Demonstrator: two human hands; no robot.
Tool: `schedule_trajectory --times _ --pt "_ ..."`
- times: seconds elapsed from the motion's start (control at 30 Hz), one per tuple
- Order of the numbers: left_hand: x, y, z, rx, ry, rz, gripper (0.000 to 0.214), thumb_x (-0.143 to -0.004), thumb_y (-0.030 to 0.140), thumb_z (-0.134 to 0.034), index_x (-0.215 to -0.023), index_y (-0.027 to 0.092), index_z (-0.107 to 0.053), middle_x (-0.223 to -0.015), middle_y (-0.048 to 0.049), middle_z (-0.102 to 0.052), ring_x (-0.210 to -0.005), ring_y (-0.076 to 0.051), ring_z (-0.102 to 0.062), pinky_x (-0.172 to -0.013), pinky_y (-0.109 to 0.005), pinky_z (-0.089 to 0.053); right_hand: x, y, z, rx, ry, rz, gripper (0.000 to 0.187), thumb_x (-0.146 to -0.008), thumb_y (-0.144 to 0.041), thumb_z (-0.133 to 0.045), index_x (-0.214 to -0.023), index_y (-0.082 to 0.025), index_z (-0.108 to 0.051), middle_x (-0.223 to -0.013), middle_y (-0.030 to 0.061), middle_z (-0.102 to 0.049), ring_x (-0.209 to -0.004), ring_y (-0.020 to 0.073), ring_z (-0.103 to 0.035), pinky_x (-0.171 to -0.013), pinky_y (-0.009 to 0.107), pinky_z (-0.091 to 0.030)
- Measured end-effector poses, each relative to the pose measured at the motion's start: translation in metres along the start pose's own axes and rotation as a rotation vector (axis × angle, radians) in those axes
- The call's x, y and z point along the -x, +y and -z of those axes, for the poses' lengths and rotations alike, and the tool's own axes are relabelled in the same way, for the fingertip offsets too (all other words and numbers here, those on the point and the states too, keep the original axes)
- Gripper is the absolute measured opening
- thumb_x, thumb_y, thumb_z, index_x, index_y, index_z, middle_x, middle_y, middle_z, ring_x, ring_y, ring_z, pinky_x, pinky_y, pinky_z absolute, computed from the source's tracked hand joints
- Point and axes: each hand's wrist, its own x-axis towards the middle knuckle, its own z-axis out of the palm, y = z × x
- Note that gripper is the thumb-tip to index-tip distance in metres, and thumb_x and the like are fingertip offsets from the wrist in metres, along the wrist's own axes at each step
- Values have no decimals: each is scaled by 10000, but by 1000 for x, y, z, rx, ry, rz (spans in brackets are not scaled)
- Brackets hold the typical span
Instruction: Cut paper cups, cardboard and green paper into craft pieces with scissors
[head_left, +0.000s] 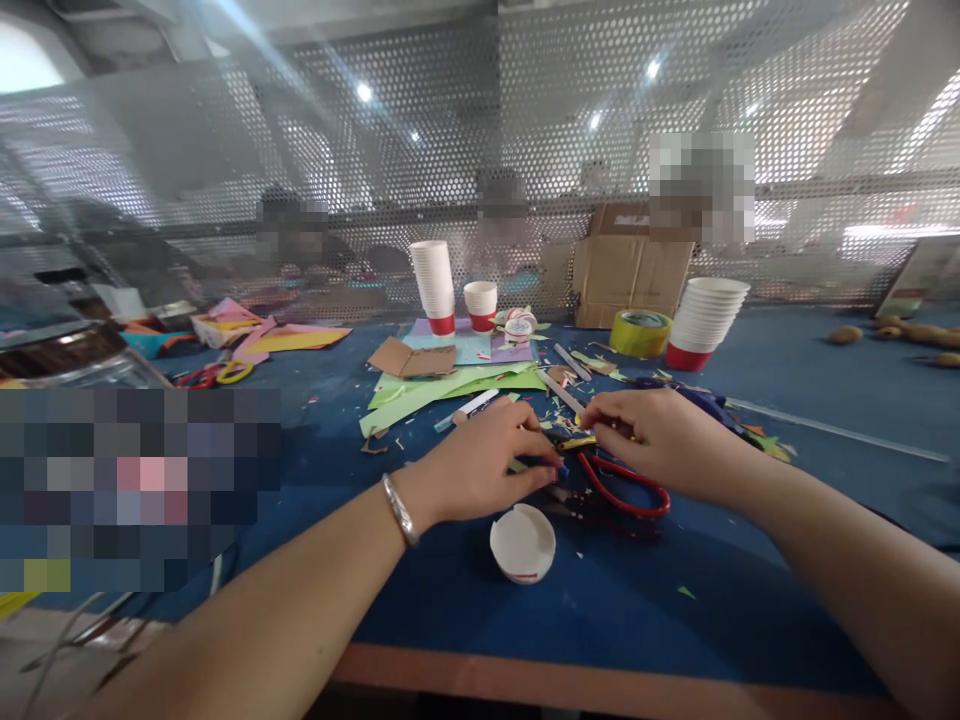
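My left hand, with a silver bangle at the wrist, is closed, its thumb and fingertips at a small blue piece. What that piece belongs to is hidden. Opposite it, my right hand hovers low over the scraps with fingers loosely bent and apart. Beneath and in front of the right hand lies a pair of red-handled scissors; their blades are mostly out of sight. A cut-down white paper cup, its rim uneven, stands just in front of my left hand.
Stacked paper cups and another stack stand behind, with yellow tape and a cardboard box. Green paper, brown cardboard and a white stick lie amid scraps. A clear rod lies right. Perforated metal rises beyond.
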Motion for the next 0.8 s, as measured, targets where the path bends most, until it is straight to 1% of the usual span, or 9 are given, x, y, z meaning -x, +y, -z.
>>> schedule_trajectory --times 0.07,0.13,0.2,0.27,0.43,0.6,0.7,0.8 --pt "-1 0 -2 -78 -10 16 228 -943 344 -585 -915 202 -760 -980 -85 -618 -996 -249 -556 -854 -371 -432 -1 1 -3 28 -53 7 220 -885 -186 -530 -970 -214 -731 -976 29 -768 -835 192 -699 -726 283 -487" --pt "0 -2 1 -125 40 85 251 -954 334 -563 -864 172 -732 -938 -93 -615 -958 -253 -560 -824 -377 -433 -2 3 -6 72 -82 4 229 -897 -203 -536 -1015 -215 -732 -1054 42 -760 -926 220 -702 -793 312 -496" --pt "1 -5 4 -124 104 154 239 -952 333 -568 -862 164 -710 -912 -92 -616 -937 -255 -568 -802 -376 -436 -2 6 -8 122 -101 -12 248 -913 -209 -527 -1056 -221 -731 -1107 51 -754 -985 236 -699 -827 327 -495" --pt "2 -6 8 -93 153 181 187 -938 313 -591 -884 173 -702 -913 -85 -631 -931 -251 -576 -798 -371 -441 -3 9 -9 160 -125 -26 250 -917 -201 -524 -1048 -228 -735 -1118 58 -754 -1002 238 -697 -825 323 -492" --pt "2 -5 10 -41 234 169 102 -911 248 -623 -923 189 -705 -910 -66 -662 -862 -214 -596 -775 -345 -447 -5 12 -7 184 -145 -50 219 -898 -191 -537 -965 -229 -743 -994 58 -774 -899 227 -703 -741 302 -476" --pt "3 -6 12 5 275 206 102 -905 249 -630 -878 185 -705 -852 -44 -665 -781 -179 -587 -707 -315 -431 -8 16 -9 155 -130 -76 202 -893 -216 -537 -941 -233 -733 -912 36 -765 -808 194 -679 -665 271 -429" --pt "4 -5 14 18 300 218 87 -894 230 -638 -859 189 -707 -822 -23 -676 -733 -156 -577 -668 -293 -426 -11 22 -12 112 -131 -104 179 -871 -231 -562 -934 -240 -730 -845 10 -756 -739 171 -661 -617 254 -409" --pt "4 -6 14 41 335 235 85 -891 225 -637 -848 195 -705 -797 1 -679 -685 -131 -566 -638 -271 -430 -14 30 -15 78 -120 -147 150 -856 -252 -580 -909 -243 -721 -810 -5 -750 -719 164 -657 -592 246 -403"
